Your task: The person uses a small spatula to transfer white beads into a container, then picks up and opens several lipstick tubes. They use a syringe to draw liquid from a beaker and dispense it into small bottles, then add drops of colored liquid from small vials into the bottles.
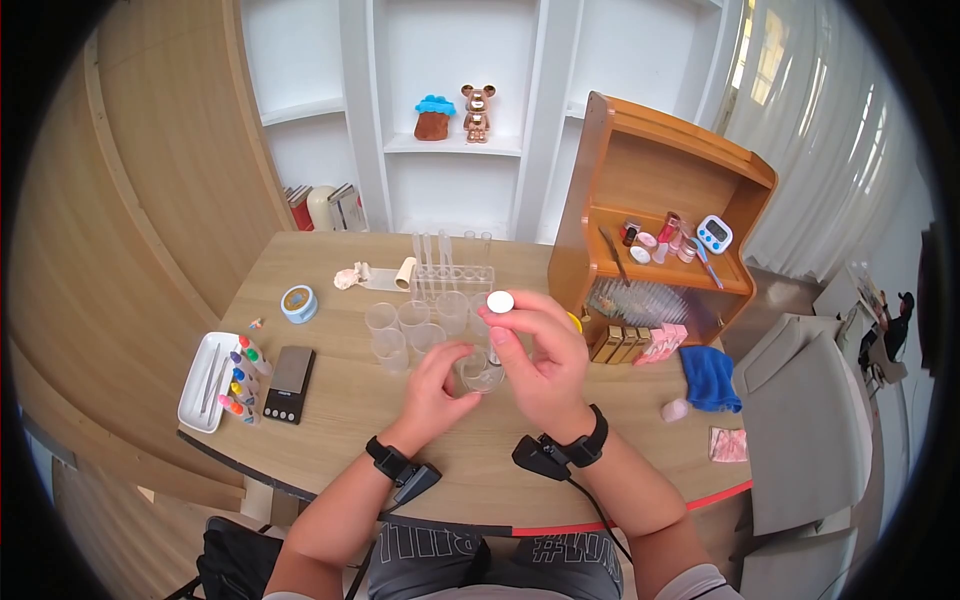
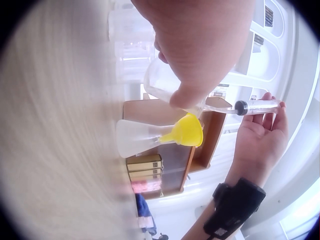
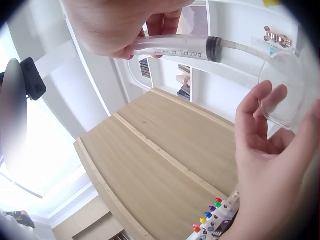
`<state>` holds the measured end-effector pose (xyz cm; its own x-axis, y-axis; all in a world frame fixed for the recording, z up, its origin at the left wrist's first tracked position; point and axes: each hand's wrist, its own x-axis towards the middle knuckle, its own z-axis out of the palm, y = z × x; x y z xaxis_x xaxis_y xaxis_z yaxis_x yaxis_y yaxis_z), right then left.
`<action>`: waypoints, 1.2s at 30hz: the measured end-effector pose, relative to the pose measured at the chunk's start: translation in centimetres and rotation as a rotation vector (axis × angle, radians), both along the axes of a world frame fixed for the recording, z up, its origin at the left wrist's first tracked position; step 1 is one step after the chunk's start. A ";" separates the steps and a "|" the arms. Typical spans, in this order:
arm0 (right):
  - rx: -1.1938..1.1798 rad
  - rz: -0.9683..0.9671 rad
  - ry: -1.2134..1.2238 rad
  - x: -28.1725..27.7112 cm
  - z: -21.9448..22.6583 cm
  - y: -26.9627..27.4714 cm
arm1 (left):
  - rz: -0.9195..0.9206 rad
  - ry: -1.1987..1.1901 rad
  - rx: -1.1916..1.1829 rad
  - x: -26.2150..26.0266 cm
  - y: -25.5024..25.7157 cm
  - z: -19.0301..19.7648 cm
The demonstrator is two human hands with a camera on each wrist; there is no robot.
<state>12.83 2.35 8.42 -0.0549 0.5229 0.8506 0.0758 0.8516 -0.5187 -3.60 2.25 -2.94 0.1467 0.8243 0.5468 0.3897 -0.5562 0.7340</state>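
My left hand [image 1: 435, 392] [image 2: 200, 45] [image 3: 272, 150] grips a clear round cup [image 1: 481, 377] [image 2: 162, 80] [image 3: 290, 95], fingers and thumb around its side. Above it my right hand [image 1: 545, 365] [image 2: 260, 142] [image 3: 117, 25] holds a clear syringe [image 2: 260, 106] [image 3: 175, 46] between fingers and thumb. A white round end [image 1: 500, 302] shows at its top in the head view. A black seal [image 2: 241, 107] [image 3: 214, 49] shows inside the syringe, and its narrow end points into the cup's mouth. Whether liquid is inside either cannot be told.
Several clear cups [image 1: 413, 317] stand behind my left hand, before a test tube rack [image 1: 452, 280]. A yellow funnel [image 2: 187, 132] sits in a flask [image 2: 135, 138] on the right. Left are a scale [image 1: 290, 382], colored-cap bottles [image 1: 243, 380] and a white tray [image 1: 207, 385]; right, a wooden shelf [image 1: 660, 190].
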 end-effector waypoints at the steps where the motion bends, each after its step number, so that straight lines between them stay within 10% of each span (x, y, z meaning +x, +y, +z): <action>1: -0.013 0.009 0.011 -0.1 -0.1 0.0 | 0.000 0.001 0.001 0.0 0.0 0.0; 36: -0.152 0.131 0.019 0.7 0.1 0.4 | 0.005 -0.006 0.049 0.1 0.0 0.3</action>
<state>13.49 2.80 8.54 -0.1152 0.6348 0.7640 -0.0415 0.7654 -0.6422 -3.48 2.21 -2.66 0.1388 0.7969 0.5879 0.3880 -0.5899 0.7081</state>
